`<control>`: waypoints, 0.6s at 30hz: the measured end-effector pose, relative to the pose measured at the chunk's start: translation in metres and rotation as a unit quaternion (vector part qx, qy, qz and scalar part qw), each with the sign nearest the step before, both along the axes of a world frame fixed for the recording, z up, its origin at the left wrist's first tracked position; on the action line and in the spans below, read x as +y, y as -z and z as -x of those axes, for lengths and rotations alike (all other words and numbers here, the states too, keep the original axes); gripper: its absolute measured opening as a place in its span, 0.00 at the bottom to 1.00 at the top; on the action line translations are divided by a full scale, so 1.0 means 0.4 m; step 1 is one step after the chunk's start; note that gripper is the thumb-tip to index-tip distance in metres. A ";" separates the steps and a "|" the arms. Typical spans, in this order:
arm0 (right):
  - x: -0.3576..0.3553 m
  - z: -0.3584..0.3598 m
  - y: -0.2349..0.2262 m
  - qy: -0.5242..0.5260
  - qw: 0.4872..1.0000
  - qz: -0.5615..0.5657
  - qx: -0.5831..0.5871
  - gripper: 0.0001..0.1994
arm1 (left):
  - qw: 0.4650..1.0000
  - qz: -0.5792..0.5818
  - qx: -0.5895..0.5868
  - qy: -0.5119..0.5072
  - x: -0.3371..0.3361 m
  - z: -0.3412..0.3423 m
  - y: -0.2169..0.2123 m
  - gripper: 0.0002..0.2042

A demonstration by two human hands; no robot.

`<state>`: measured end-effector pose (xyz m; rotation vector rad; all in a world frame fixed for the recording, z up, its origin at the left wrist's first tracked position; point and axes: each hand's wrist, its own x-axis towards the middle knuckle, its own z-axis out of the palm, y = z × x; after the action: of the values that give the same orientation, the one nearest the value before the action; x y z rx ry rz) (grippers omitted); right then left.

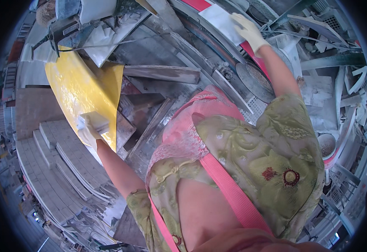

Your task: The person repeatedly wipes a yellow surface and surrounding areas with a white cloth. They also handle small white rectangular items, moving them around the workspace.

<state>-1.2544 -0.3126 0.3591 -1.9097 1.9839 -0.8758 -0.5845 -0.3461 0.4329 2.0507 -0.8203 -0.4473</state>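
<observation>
My left hand (87, 133), in a pale glove, is closed around a small stack of white square tiles (97, 121). That stack is over the lower part of a glossy yellow sheet (80, 88), which drapes at the left. Farther off to the right, my right hand (249, 32) wears a cream glove. Its fingers lie stretched out at the right edge of a flat white tile (219, 22). The tile sits on a long machine track with a red strip (254, 59) running along it.
Stacks of long grey tiles (66, 157) stand to the left, below the yellow sheet. Wooden planks (162, 73) lie between the sheet and the track. Below the right arm is a round dusty disc (255, 80). Broken white pieces (355, 82) crowd the right, near a white cup-shaped container (327, 145).
</observation>
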 end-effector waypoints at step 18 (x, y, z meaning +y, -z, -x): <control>0.019 -0.072 -0.019 0.011 0.892 0.144 0.429 0.24 | 0.999 0.012 0.014 0.036 -0.012 -0.029 0.013 0.30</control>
<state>-1.2254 -0.3052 0.3666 -2.7924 2.4126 -0.3334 -0.5729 -0.3511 0.4277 1.9930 -0.8806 -0.5032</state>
